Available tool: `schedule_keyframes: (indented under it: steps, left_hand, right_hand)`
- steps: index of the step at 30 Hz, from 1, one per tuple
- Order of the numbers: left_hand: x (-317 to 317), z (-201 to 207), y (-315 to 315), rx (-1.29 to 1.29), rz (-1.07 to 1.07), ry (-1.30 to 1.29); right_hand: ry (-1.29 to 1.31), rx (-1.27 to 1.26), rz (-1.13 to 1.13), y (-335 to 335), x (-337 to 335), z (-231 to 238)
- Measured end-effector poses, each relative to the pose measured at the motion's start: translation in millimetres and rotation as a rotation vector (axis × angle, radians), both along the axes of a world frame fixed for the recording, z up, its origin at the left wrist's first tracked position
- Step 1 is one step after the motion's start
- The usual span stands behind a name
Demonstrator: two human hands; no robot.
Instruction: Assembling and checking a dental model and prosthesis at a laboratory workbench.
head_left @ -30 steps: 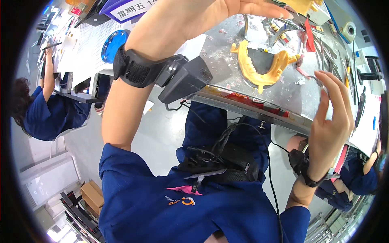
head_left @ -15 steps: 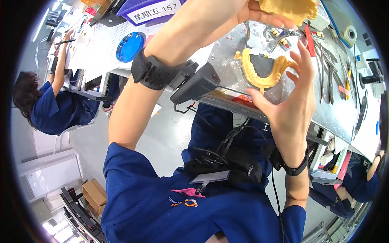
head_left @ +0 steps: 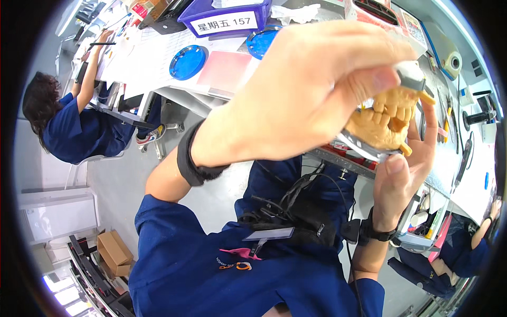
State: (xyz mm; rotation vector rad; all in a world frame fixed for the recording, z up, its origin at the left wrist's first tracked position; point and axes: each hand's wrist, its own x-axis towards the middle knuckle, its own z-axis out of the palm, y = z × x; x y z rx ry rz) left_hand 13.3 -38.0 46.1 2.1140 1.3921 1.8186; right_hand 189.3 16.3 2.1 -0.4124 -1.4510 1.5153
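Close in front of me, a yellow dental model point(head_left: 390, 124) is held up off the bench, its upper and lower teeth facing each other and nearly touching. A grey and white base shows above the upper cast, and a grey plate lies under the lower one. My left hand point(head_left: 311, 90) wraps over the upper part, thumb pressed near the top. From below and behind, my right hand point(head_left: 404, 177) grips the lower part, its thumb at the underside and a finger up along the far right. The model's back and most left fingers are hidden.
Blue round dishes point(head_left: 187, 62), a pink sheet point(head_left: 226, 70) and a purple bin point(head_left: 224, 20) sit on the left bench. Hand tools point(head_left: 448, 127) lie on the right. One person point(head_left: 79, 124) works at the left, another point(head_left: 467, 240) at the lower right.
The lower cast, earlier on the bench beside my open right hand, is now lifted in it. My left hand has brought the upper cast down and nearer, teeth facing the lower.
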Motion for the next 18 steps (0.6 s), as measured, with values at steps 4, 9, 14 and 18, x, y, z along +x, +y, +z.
schedule_keyframes:
  steps: [4, 9, 14, 18]
  left_hand:
    - [6, 1, -13, 0.098, 0.02, 0.174]
    - [8, 12, -32, -0.121, -0.103, 0.312]
    - [19, 1, -24, 0.1, 0.028, 0.331]
    - [25, -4, -22, 0.133, 0.128, 0.29]
  right_hand:
    - [0.127, -0.17, 0.062, -5, 4, -3]
    - [0.145, -0.204, 0.003, -10, 8, -6]
    - [0.15, -0.18, -0.015, -13, 10, -6]
    - [0.117, -0.191, -0.044, -15, 11, -4]
